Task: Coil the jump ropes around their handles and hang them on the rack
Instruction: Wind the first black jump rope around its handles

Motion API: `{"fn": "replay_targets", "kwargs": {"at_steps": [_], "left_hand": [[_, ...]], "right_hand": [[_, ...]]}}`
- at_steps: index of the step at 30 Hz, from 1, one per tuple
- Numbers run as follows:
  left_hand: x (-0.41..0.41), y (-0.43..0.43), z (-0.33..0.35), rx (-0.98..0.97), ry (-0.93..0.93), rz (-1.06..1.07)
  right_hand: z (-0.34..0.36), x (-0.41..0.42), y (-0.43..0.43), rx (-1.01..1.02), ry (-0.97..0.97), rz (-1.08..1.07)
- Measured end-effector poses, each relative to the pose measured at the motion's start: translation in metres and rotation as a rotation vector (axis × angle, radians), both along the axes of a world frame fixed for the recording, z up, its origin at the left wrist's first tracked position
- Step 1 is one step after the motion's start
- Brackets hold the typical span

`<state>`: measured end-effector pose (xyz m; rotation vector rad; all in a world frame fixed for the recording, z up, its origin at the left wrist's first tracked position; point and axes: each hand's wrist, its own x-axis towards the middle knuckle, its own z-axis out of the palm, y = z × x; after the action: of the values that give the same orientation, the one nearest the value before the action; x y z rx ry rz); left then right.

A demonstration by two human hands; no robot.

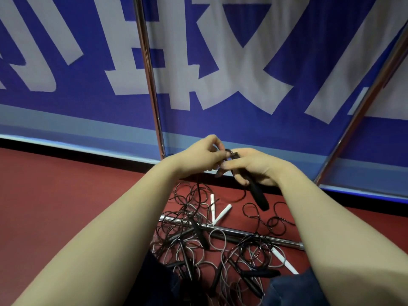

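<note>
My right hand (254, 167) grips a pair of black jump-rope handles (258, 194), their lower ends pointing down and to the right. My left hand (202, 154) pinches the thin black cord (229, 152) at the top end of those handles, fingers curled around a small loop. The cord trails down to the red floor. Below my hands lies a tangled pile of jump ropes (192, 235) with black handles and black and grey cords. Two white handles (220, 214) lie in a V among them. Another white handle (283, 260) lies at the right.
The rack's metal posts rise at the centre (150, 85) and the right (362, 107), and its base bar (254, 234) lies across the floor under the ropes. Behind is a blue banner with large pale characters (220, 62). My knees in dark trousers (293, 290) show at the bottom.
</note>
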<state>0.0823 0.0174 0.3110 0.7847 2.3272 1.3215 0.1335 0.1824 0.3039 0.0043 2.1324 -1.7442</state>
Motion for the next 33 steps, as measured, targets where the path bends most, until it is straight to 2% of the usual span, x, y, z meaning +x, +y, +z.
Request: {"fn": "replay_targets", "kwargs": {"at_steps": [2,4,5,7,9,10,11,12,14,16,18,19,21,23,24,26,28,29,31,33], "left_hand": [[-0.003,-0.008,0.004,0.028,-0.023,0.033],[-0.009,-0.019,0.007,-0.014,-0.041,0.052],[-0.012,-0.025,0.006,-0.060,-0.061,0.046],[-0.015,-0.038,-0.003,-0.205,-0.156,-0.017],[-0.021,-0.053,-0.026,-0.472,-0.281,-0.161],[-0.023,-0.060,-0.038,-0.640,-0.352,-0.252],[-0.023,-0.067,-0.049,-0.785,-0.413,-0.331],[-0.024,-0.072,-0.055,-0.871,-0.444,-0.373],[-0.027,-0.078,-0.056,-0.859,-0.393,-0.334],[-0.026,-0.074,-0.044,-0.709,-0.300,-0.199],[-0.023,-0.066,-0.032,-0.524,-0.306,-0.119],[-0.020,-0.061,-0.026,-0.468,-0.325,-0.126],[-0.014,-0.049,-0.020,-0.441,-0.322,-0.155],[-0.011,-0.038,-0.018,-0.473,-0.245,-0.174],[-0.011,-0.035,-0.018,-0.490,-0.202,-0.175],[-0.014,-0.033,-0.016,-0.535,-0.123,-0.166],[-0.018,-0.036,-0.016,-0.577,-0.051,-0.129],[-0.020,-0.038,-0.017,-0.581,-0.006,-0.095],[-0.025,-0.044,-0.018,-0.531,0.028,-0.046],[-0.027,-0.048,-0.021,-0.432,-0.051,-0.050]], "right_hand": [[0.004,-0.003,-0.002,0.116,0.064,-0.066],[0.004,-0.007,0.002,0.119,0.121,-0.182],[0.002,-0.010,0.007,0.040,0.152,-0.303],[-0.004,-0.019,0.023,-0.223,0.205,-0.702],[-0.012,-0.021,0.053,-0.557,0.232,-1.130],[-0.019,-0.019,0.070,-0.706,0.233,-1.258],[-0.026,-0.013,0.084,-0.729,0.200,-1.310],[-0.035,-0.007,0.093,-0.650,0.144,-1.298],[-0.056,0.001,0.094,-0.341,-0.030,-1.203],[-0.076,-0.002,0.076,-0.047,-0.192,-1.027],[-0.084,-0.010,0.052,0.135,-0.279,-0.838],[-0.080,-0.013,0.041,0.149,-0.259,-0.741],[-0.065,-0.016,0.017,0.017,-0.212,-0.507],[-0.043,-0.015,-0.003,-0.154,-0.187,-0.254],[-0.031,-0.015,-0.011,-0.171,-0.170,-0.138],[-0.016,-0.016,-0.021,-0.034,-0.140,0.059],[-0.008,-0.013,-0.025,0.234,-0.119,0.243],[-0.007,-0.012,-0.026,0.305,-0.129,0.310],[-0.012,-0.012,-0.024,0.253,-0.133,0.281],[-0.019,-0.018,-0.019,0.126,-0.056,0.019]]}}
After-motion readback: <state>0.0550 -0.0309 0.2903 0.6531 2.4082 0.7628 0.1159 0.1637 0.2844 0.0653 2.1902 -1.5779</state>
